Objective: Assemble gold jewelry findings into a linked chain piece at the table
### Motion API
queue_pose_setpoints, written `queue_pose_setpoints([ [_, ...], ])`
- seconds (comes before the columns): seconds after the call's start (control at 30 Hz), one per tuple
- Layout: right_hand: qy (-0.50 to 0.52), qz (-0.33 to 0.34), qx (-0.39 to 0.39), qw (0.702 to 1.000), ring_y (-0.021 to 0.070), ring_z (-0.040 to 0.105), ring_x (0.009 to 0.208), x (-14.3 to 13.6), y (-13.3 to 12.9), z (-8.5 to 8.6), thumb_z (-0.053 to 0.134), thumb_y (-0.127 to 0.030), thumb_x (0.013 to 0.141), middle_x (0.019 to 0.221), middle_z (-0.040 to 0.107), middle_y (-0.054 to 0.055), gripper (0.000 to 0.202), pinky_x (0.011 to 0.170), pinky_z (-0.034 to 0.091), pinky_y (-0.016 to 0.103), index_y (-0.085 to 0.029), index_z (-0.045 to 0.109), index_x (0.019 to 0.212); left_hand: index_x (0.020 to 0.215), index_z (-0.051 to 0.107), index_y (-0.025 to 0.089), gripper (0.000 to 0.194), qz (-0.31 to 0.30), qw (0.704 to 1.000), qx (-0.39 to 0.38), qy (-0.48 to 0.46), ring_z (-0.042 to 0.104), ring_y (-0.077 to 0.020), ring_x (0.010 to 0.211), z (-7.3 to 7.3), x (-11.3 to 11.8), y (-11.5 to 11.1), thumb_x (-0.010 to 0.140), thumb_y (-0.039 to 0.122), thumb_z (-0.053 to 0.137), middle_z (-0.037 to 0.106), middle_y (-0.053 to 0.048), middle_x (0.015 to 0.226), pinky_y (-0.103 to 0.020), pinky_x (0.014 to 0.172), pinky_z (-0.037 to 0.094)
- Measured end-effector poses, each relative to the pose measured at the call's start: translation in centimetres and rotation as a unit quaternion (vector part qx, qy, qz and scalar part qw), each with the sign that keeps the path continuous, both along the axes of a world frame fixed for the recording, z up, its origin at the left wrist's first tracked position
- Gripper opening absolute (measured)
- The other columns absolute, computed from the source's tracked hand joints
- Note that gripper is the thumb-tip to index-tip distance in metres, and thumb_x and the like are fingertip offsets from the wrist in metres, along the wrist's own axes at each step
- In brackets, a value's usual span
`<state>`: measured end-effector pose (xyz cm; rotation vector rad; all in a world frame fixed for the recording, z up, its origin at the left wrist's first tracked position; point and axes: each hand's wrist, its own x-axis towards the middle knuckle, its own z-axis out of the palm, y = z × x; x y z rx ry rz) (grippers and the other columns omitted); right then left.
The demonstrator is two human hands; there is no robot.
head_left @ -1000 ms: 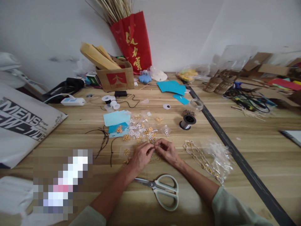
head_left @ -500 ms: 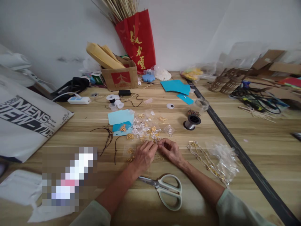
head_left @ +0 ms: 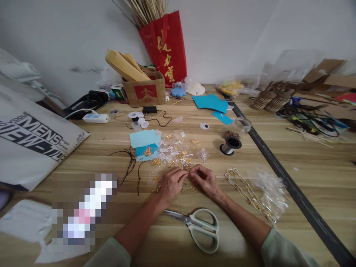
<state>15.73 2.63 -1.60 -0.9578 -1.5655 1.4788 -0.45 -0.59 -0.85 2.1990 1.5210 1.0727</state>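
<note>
My left hand (head_left: 172, 182) and my right hand (head_left: 204, 180) meet fingertip to fingertip above the wooden table. Both pinch; whatever lies between the fingertips is too small to make out. A short gold chain (head_left: 189, 190) shows between and below them; whether it hangs from the fingers or lies on the table I cannot tell. Just beyond the fingertips are small bags of gold and silver jewellery findings (head_left: 169, 150). Nearer to me, scissors (head_left: 204, 228) with pale handles lie with blades toward my left wrist. Right of my right hand rests a longer gold and silver chain (head_left: 247, 193).
Crumpled clear plastic bags (head_left: 271, 189) lie beside the long chain. A spool of wire (head_left: 230, 147) stands beyond my right hand. Blue cards (head_left: 144, 139) and black cords (head_left: 128, 163) are at the left. A cardboard box (head_left: 144, 91) and red bag (head_left: 168, 48) stand at the back.
The whole view has shifted slightly, so things sit a little further right. My hands keep the same fingertip-to-fingertip pose, with more of the short gold chain showing below them.
</note>
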Motion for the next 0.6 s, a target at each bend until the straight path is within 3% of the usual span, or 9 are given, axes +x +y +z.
queue_pose_setpoints([
  [0.27,-0.056,-0.036,0.12,0.991,0.0107,0.047,0.057,0.0,-0.3,0.7,0.054,-0.031,0.084,0.066,0.053,0.0,0.016,0.049,0.038,0.021,-0.016,0.056,0.079,0.074,0.066,0.017,0.01,0.023,0.977,-0.129,-0.169,0.061,-0.0152,0.067,0.7,-0.2,0.6,0.078,0.02,0.058,0.068,-0.004,0.073,-0.024,0.063,0.046],
  [0.6,-0.11,-0.055,0.285,0.951,0.013,0.052,0.066,0.0,-0.7,0.4,0.048,-0.022,0.088,0.074,0.056,0.003,0.01,0.057,0.042,0.023,-0.017,0.054,0.082,0.073,0.068,0.015,0.017,0.016,0.939,-0.227,-0.259,0.058,-0.0144,0.065,0.1,-0.7,1.1,0.076,0.029,0.059,0.066,-0.002,0.069,-0.023,0.061,0.045],
])
